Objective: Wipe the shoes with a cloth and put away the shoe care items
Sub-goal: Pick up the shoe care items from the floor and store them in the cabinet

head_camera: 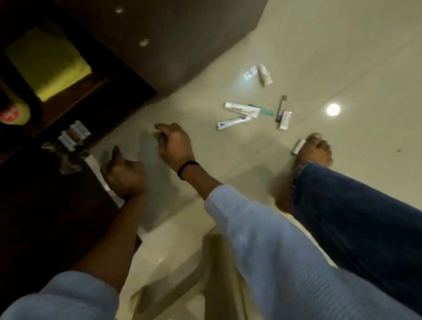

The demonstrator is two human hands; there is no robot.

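1. The cloth [154, 172] should handle soft, light and limp; I judge its edges the best place to grip.
2. It looks grey and blurred, spread between my hands above the floor [328, 56].
3. My left hand [125, 174] curls round one edge, and my right hand [176, 144] pinches the top corner.
4. The tubes [241, 110] lie well apart.

Both bare forearms reach forward, the left hand [125, 174] curled with thumb raised, the right hand [176, 144] just ahead, fingers curled downward, a dark band [187, 169] round its wrist, any grip lost in blur.
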